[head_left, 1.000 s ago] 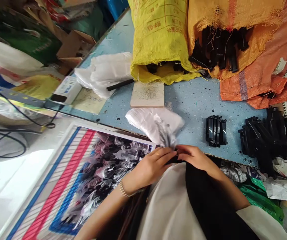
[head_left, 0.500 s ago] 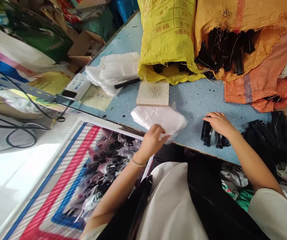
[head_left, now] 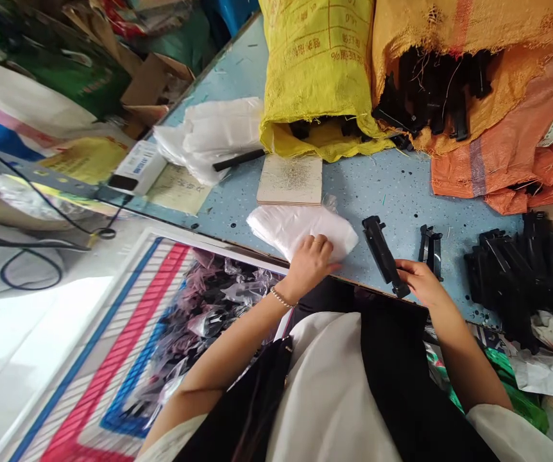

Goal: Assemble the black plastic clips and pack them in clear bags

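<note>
Now my right hand [head_left: 418, 277] grips the near end of a long black plastic part [head_left: 382, 255], lifted from the small cluster it reached over half a second ago; only two or so pieces [head_left: 431, 249] of that cluster remain standing on the worktop [head_left: 382, 186], just beyond my knuckles. The part angles away from me toward the middle of the blue surface, its far end pointing at the yellow sack [head_left: 317, 70]. My left hand [head_left: 311, 262] has moved off the near edge and lies flat, fingers spread, on the stack of thin white bags [head_left: 300, 228] near that edge, pressing the top sheet; it closes on nothing I can see. Judging by that, one piece is out and a bag is being felt for. Part and bags lie near each other, with bare worktop between them. More black parts are heaped at the right edge [head_left: 517, 269], and an orange sack [head_left: 502, 141] spills others at the far side. A floor bag of wrapped pieces [head_left: 209, 321] sits below the left near edge.
</note>
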Demonstrator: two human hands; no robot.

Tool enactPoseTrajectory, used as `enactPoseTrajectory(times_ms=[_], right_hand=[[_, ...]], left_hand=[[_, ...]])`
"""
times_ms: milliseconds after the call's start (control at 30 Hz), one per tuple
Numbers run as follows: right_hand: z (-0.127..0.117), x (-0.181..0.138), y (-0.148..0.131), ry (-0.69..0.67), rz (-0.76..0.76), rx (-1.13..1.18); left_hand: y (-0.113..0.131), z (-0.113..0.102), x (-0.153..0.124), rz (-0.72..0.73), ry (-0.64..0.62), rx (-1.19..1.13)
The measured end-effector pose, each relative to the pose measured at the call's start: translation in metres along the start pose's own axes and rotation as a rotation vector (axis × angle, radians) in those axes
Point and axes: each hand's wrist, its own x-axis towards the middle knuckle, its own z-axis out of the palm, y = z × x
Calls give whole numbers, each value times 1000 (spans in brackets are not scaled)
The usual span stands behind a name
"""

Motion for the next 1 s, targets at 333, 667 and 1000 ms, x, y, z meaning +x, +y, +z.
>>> enactPoseTrajectory(times_ms=[333,667,1000], right_hand=[[35,-24,13,-164,231,411],[96,6,37,-292,283,672],[119,7,8,118,-16,451]], left_hand=[[-18,-13,11,-262,-23,-620],[21,-20,-20,267,176,-216],[53,-18,-65,218,116,-274]])
